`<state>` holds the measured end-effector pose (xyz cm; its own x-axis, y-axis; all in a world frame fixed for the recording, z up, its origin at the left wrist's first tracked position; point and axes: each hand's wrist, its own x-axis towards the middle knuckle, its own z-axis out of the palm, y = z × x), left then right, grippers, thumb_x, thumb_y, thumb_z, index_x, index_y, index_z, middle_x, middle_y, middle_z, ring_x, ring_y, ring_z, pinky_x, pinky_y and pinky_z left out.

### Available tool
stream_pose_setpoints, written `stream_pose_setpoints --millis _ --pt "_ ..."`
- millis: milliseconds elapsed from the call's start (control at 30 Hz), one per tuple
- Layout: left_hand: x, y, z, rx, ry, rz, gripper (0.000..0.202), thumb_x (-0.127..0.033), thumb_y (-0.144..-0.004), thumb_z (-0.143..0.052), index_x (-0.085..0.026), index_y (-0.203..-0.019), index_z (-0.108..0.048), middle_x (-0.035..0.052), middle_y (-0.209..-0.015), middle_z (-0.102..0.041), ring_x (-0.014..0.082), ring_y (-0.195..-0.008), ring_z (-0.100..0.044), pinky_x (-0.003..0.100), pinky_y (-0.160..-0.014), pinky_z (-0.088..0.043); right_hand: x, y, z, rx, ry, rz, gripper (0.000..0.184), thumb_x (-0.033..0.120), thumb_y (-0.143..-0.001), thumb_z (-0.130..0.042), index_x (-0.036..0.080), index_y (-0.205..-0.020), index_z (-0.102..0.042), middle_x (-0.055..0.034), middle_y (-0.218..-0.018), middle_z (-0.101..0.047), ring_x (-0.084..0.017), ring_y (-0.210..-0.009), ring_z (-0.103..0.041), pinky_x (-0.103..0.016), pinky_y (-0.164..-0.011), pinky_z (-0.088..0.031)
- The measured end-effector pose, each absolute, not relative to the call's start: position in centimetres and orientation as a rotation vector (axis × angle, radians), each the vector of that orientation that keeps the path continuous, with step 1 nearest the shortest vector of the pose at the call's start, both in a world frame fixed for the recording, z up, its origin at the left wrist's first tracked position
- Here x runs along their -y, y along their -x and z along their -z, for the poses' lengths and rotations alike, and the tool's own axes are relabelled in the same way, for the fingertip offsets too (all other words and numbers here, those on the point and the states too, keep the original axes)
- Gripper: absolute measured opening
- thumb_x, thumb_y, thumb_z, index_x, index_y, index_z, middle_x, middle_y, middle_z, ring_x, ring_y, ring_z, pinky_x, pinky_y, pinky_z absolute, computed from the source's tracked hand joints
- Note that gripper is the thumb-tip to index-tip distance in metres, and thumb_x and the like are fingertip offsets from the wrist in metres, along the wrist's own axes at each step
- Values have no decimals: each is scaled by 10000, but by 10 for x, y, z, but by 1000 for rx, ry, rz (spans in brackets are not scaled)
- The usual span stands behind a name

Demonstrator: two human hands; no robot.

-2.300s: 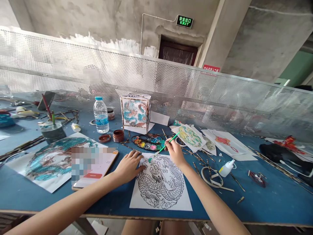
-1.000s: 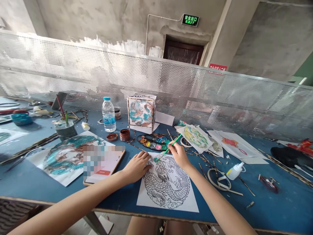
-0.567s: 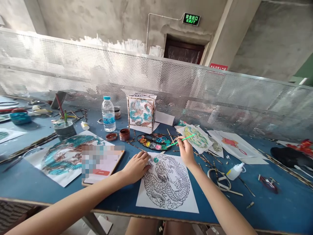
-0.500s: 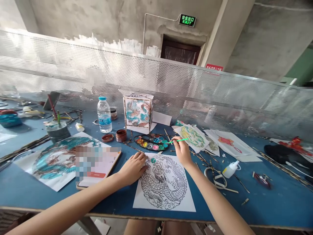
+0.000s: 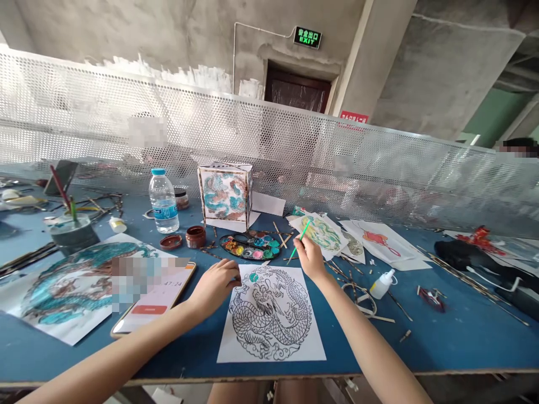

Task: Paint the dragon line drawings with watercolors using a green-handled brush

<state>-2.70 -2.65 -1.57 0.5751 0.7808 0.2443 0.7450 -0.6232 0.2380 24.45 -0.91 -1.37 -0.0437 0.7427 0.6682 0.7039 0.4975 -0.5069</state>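
A thin green paintbrush (image 5: pixel 305 230) is pinched in my right hand (image 5: pixel 311 259), its lower end slanting down just right of the paint palette (image 5: pixel 227 245). That palette holds several colours, teal among them. My left hand (image 5: pixel 215 285) is at the upper left edge of a white sheet with a black dragon line drawing (image 5: pixel 272 320). Its fingers are loosely bent and slightly apart, with nothing visible in them; whether they touch the sheet I cannot tell. A small teal painted spot (image 5: pixel 253 278) shows near the top of the drawing.
Left of the drawing lie a phone (image 5: pixel 151 308) and a painted dragon sheet (image 5: pixel 71 303). Behind stand a water bottle (image 5: pixel 164 205), a brown paint jar (image 5: pixel 196 237) and a paper lantern (image 5: pixel 225 196). A glue bottle (image 5: pixel 382 285) and loose sticks lie to the right.
The brush has left the palette and turned from nearly level to steep in my right hand. My left hand has drawn back left off the sheet's corner, fingers more bent. The view has shifted right.
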Motion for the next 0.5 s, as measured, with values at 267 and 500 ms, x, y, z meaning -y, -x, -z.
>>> stream_pose_setpoints --millis 267,500 --pt "27 26 18 -1321 -2710 -455 309 -179 -884 -364 -174 -896 -672 77 -994 -625 213 -981 -522 333 -859 -420 12 -232 18 1857 1153 -291 228 346 -925 -343 202 -813 -481 7 -635 -502 -137 -578 -502 -241 -568 -362" --pt "25 29 33 -1266 -2755 -428 372 -376 -789 -585 -210 -1121 -601 62 -1156 -611 252 -1126 -474 389 -937 -394 11 -228 22 1880 1097 -350 211 342 -913 -379 195 -834 -507 -20 -706 -559 -145 -625 -539 -247 -593 -407"
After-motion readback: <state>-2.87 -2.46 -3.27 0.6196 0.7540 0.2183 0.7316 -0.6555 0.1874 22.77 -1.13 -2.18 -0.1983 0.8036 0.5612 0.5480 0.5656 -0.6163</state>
